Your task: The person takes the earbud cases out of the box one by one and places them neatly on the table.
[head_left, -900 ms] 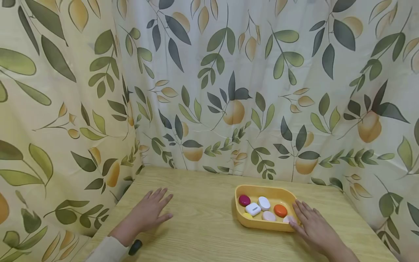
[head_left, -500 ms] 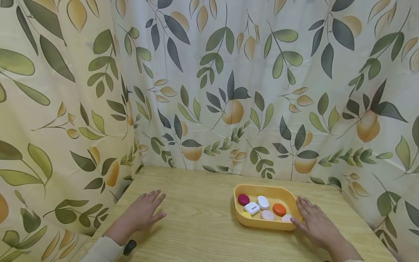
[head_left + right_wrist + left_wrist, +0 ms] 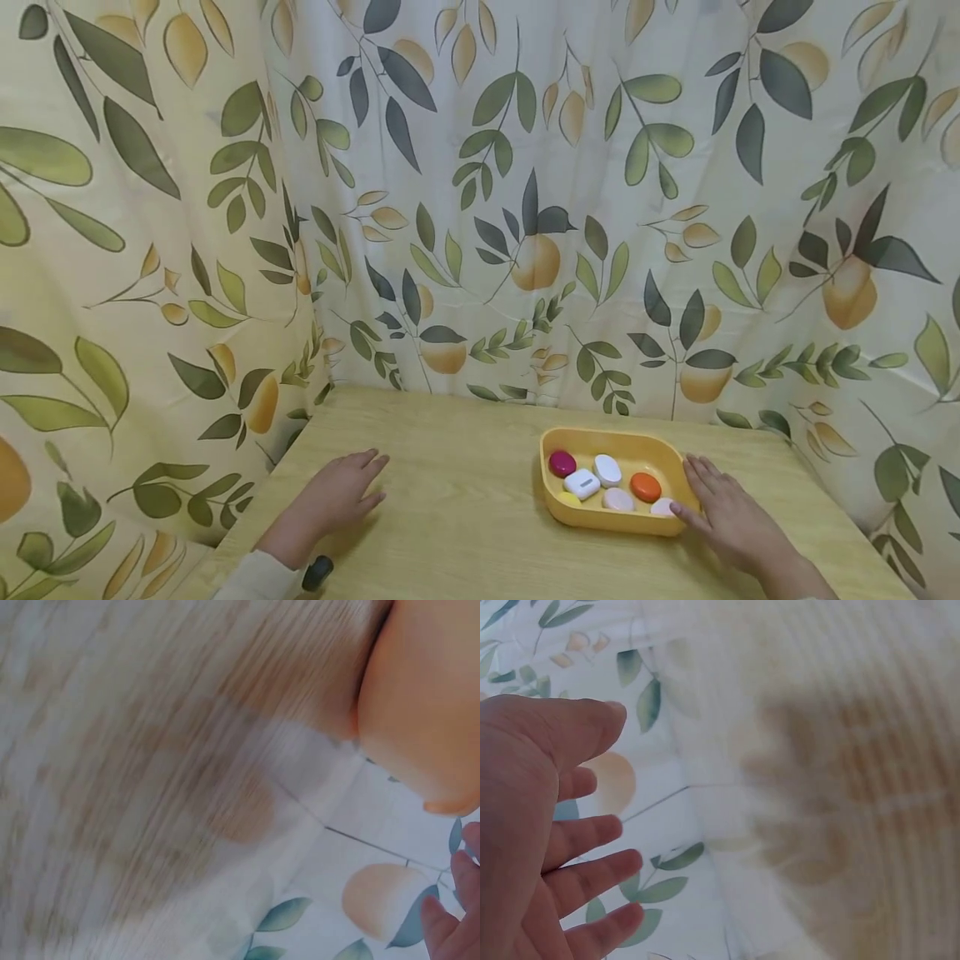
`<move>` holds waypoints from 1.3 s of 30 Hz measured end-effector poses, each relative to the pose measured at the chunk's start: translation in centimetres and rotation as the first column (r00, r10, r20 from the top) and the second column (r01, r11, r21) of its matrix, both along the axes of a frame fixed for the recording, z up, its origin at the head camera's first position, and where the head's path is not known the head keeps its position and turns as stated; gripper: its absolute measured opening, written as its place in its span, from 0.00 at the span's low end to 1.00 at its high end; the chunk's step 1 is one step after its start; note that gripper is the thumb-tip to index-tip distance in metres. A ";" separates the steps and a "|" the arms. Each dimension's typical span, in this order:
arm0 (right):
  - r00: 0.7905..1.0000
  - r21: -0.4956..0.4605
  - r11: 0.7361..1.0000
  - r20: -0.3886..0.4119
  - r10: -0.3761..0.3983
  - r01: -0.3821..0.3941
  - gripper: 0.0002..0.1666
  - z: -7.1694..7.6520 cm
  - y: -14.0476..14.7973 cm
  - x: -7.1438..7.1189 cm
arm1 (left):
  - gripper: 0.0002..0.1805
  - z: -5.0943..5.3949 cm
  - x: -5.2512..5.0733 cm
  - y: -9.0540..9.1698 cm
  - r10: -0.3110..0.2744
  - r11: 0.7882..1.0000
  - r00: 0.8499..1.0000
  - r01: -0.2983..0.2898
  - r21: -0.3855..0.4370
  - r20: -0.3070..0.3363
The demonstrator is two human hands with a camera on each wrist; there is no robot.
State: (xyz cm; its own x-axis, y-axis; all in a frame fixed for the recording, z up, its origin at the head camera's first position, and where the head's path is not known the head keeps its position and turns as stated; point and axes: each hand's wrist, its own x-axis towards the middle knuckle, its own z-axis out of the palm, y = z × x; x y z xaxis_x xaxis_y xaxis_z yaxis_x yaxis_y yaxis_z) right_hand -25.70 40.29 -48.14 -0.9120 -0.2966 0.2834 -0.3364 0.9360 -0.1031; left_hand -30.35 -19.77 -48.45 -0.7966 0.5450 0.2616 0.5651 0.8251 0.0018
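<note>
My right hand (image 3: 738, 518) lies against the right side of a yellow-orange tray (image 3: 600, 522), fingers straight along its outside and thumb at the near right rim. Inside the tray are several small rounded pieces: a crimson one (image 3: 562, 463), a white oval (image 3: 607, 471), a white case-like one (image 3: 582, 483), an orange one (image 3: 646, 487), a pale pink one (image 3: 618, 499), a whitish one (image 3: 663, 507) and a yellow one (image 3: 569, 498) partly hidden by the near wall. Over the table's left side, my left hand (image 3: 333, 493) holds nothing, its fingers extended and slightly bent in the left wrist view.
The tray stands on a pale wood-grain table (image 3: 450, 500), right of the middle. Leaf-and-fruit patterned curtains (image 3: 487, 250) close off the back and both sides. A small dark object (image 3: 318, 573) shows beside the left sleeve (image 3: 258, 575).
The view has tilted a little. My left hand has shifted slightly, and its fingers look closer together than at first. My right hand keeps its place at the tray, and the pieces stay put.
</note>
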 end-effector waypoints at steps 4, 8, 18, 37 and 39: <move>1.000 -0.007 1.000 -0.019 0.008 -0.008 0.45 -0.9 -0.1 -0.5 | 0.28 0.1 -0.8 0.1 0.007 1.000 1.000 -0.007 0.006 0.003; 0.999 0.015 1.000 -0.042 0.011 -0.010 0.45 -1.0 0.3 -0.8 | 0.28 0.2 -1.6 0.9 0.001 0.999 0.999 -0.002 0.043 0.038; 1.000 -0.028 1.000 0.016 -0.004 0.005 0.45 -1.1 0.3 -0.8 | 0.24 0.0 -3.7 3.2 -0.043 0.998 0.997 0.040 0.056 0.067; 0.996 -0.042 0.998 0.071 -0.047 0.050 0.48 -1.6 0.1 -0.3 | 0.25 0.3 -7.0 10.6 -0.180 0.981 0.973 0.167 0.097 0.142; 0.996 -0.047 0.997 0.074 -0.050 0.054 0.49 -1.5 0.1 -0.3 | 0.25 0.7 -7.3 11.4 -0.202 0.976 0.968 0.186 0.112 0.148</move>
